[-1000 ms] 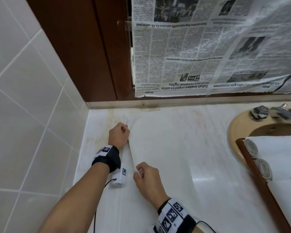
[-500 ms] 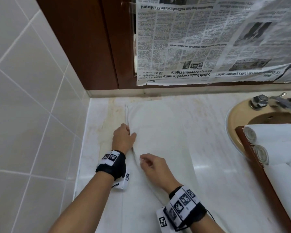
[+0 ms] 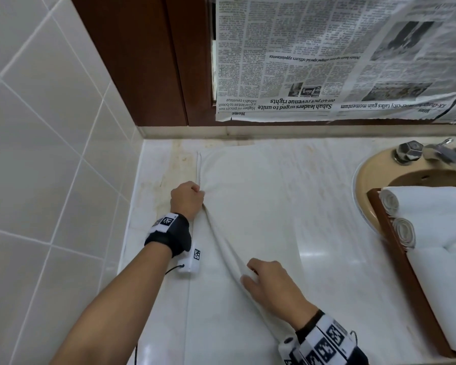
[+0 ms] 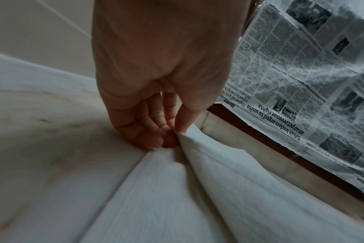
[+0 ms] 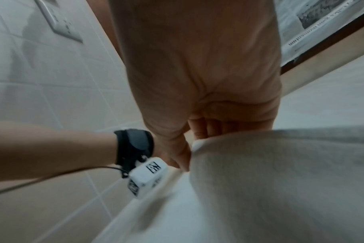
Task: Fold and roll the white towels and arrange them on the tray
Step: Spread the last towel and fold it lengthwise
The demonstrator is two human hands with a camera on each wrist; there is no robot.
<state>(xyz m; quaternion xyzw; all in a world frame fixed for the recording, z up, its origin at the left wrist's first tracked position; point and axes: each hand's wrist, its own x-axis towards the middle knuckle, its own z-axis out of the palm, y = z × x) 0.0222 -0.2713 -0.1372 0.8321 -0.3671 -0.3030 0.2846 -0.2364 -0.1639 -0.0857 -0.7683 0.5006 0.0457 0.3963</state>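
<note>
both hands pinch the towel's left edge on the counter

a white towel [image 3: 248, 219] lies spread on the pale marble counter [image 3: 334, 272], its far end close to the wall below the taped newspaper [image 3: 327, 61]. the left hand [image 3: 187, 198] sits at the towel's left edge, thumb and curled fingers [image 4: 156, 125] pinching a raised fold of cloth; the left wrist view shows the fabric lifting into a ridge right at the fingertips. the right hand [image 3: 270, 284] is nearer the person on the same edge, its fingers curled over and gripping the cloth, which the right wrist view shows bunched over the fingers. between the 2 hands the edge is lifted into a long diagonal crease off the counter.

to the right, a wooden tray [image 3: 411, 280] rests across the beige sink [image 3: 374, 180], holding 2 rolled white towels [image 3: 421, 204] side by side at its far end, with more white towelling nearer the person. a chrome tap [image 3: 432, 151] stands behind the basin.
</note>
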